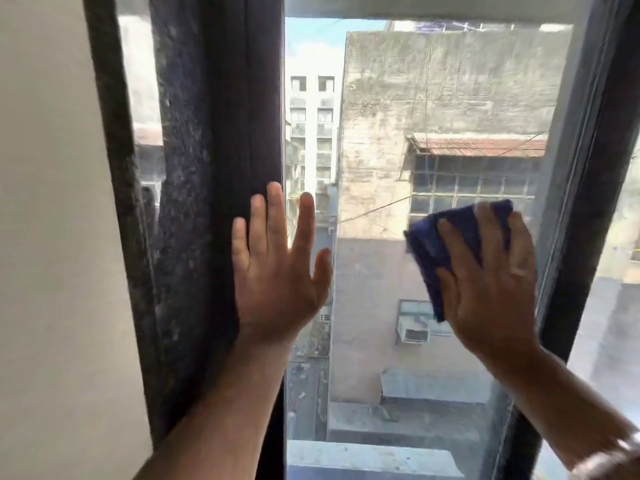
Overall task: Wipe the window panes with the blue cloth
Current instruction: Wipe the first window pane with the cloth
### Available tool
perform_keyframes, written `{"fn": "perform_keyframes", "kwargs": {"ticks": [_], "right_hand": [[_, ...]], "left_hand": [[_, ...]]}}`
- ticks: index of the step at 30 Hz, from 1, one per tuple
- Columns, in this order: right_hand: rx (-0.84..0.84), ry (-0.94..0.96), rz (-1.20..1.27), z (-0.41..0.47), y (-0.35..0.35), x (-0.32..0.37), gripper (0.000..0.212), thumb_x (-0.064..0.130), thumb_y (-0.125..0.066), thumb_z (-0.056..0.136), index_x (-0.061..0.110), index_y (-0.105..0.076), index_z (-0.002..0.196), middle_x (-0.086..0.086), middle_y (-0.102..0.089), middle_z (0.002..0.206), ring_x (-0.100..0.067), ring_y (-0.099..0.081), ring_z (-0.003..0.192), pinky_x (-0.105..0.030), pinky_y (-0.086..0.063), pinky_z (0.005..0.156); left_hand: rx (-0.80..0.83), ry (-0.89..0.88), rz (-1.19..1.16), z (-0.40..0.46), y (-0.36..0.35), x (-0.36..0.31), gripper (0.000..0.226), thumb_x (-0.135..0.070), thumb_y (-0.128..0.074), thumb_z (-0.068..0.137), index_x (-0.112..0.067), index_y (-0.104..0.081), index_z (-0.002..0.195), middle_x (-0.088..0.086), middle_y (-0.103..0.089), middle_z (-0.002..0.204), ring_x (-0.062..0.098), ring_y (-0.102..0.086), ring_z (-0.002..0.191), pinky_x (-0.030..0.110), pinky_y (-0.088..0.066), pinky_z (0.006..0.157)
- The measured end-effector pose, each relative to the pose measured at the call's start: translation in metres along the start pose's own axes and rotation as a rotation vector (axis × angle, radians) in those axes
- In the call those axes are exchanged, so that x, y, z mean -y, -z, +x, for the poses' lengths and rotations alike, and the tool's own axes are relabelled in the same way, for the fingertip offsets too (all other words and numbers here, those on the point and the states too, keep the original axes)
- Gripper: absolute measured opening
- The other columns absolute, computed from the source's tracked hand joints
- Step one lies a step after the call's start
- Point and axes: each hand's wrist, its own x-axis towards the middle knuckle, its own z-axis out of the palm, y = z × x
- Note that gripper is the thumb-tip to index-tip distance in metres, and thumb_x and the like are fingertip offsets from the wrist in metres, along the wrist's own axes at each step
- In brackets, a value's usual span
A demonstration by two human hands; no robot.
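A tall window pane [381, 168] fills the middle of the head view, with buildings visible through it. My right hand [491, 282] presses a folded blue cloth [436, 251] flat against the right side of the glass, close to the right frame. The cloth sticks out above and to the left of my fingers. My left hand [277, 268] rests flat with fingers spread, partly on the dark left frame [214, 202] and partly on the glass edge. It holds nothing.
A pale wall [52, 237] runs down the left side. A dark, dusty frame post stands between the wall and the pane. Another dark frame bar [595, 202] bounds the pane on the right, with more glass [616, 306] beyond it.
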Motion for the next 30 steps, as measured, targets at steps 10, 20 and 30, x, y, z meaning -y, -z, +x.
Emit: {"fn": "perform_keyframes", "kwargs": {"ticks": [10,20,30], "right_hand": [[0.156,0.464,-0.004,-0.079,-0.012,0.037,0.063,0.034,-0.063,0.089,0.029,-0.039,0.148,-0.009,-0.03,0.157,-0.042,-0.029,0.139,-0.054,-0.027,0.113],[0.081,0.177,0.077,-0.025,-0.012,0.054,0.062,0.029,-0.044,0.098,0.025,-0.022,0.156,-0.017,-0.022,0.161,-0.049,-0.011,0.146,-0.055,-0.008,0.121],[0.361,0.422,0.113,-0.09,0.004,0.045,0.067,0.04,-0.04,0.093,0.025,-0.023,0.156,-0.003,-0.02,0.164,-0.034,-0.016,0.15,-0.051,-0.019,0.119]], "left_hand": [[0.003,-0.001,0.025,-0.003,0.002,0.003,0.063,-0.05,-0.025,0.106,-0.021,-0.019,0.162,0.021,-0.021,0.166,0.036,-0.022,0.153,0.051,-0.011,0.125],[0.029,-0.001,0.046,-0.006,0.0,0.003,0.063,-0.05,-0.024,0.107,-0.019,-0.02,0.162,0.023,-0.019,0.166,0.039,-0.022,0.153,0.055,-0.014,0.124],[0.161,-0.115,0.018,-0.023,0.032,-0.008,0.062,-0.052,-0.029,0.106,-0.024,-0.021,0.161,0.02,-0.011,0.168,0.042,-0.011,0.155,0.059,0.003,0.123]]}}
